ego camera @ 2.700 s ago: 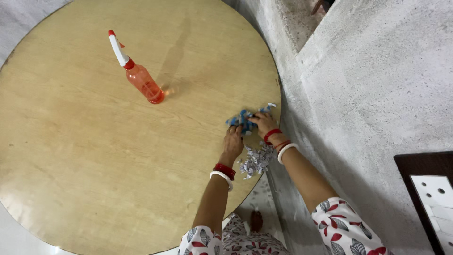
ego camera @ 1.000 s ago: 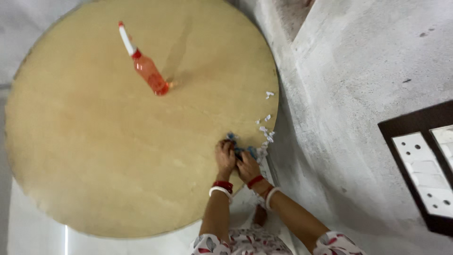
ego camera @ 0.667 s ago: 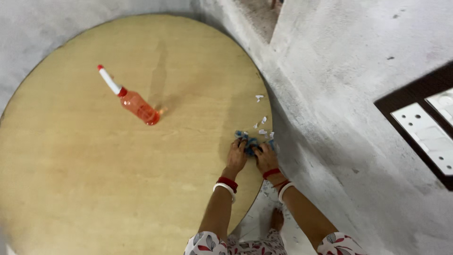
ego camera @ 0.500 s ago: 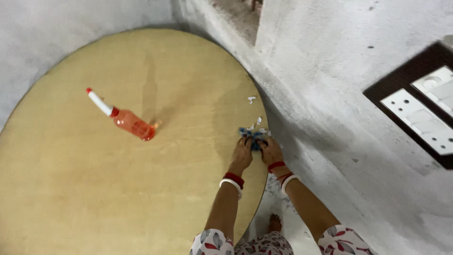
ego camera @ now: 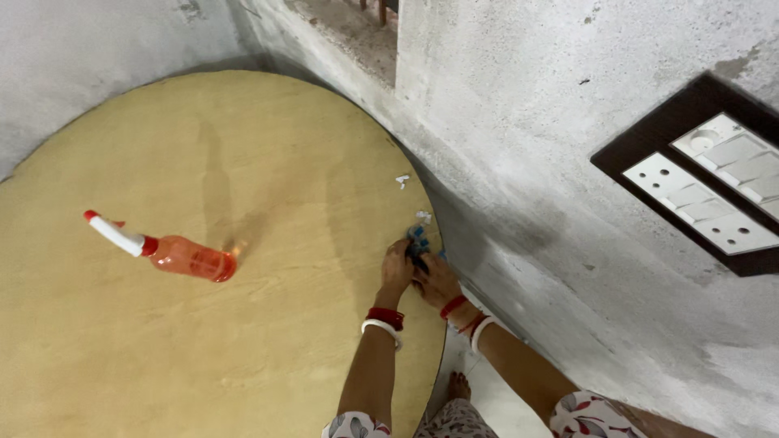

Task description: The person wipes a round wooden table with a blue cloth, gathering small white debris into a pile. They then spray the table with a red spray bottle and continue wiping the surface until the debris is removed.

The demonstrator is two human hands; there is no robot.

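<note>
At the table's right edge: both hands meet over a small bunch of blue bits, close to the grey wall.
Left hand (ego camera: 397, 270): palm down on the round wooden table (ego camera: 203, 341), fingers curled forward against the blue bits (ego camera: 417, 240); whether it grips them or only presses on them cannot be told. Red and white bangles sit on its wrist.
Right hand (ego camera: 438, 281): just beside the left hand, touching it, fingers bent toward the same blue bits at the table's rim; its hold is hidden by the fingers, so how far it is closed cannot be told. Its wrist also carries red and white bangles.
Blue bits: a small crumpled cluster lying on the tabletop right at the edge, at the fingertips of both hands; too small to tell the material.
White scraps (ego camera: 402, 180): a few tiny pieces on the table beyond the hands, near the rim, apart from the blue cluster.
Spray bottle (ego camera: 180, 256): orange and see-through, with a white and red nozzle, standing on the table well to the left of the hands.
Wall (ego camera: 519, 162): rough grey plaster running along the table's right side, with a dark-framed switch panel (ego camera: 699, 178) set in it.
Sleeves: white cloth with red and grey leaf print at the lower edge of the view.
</note>
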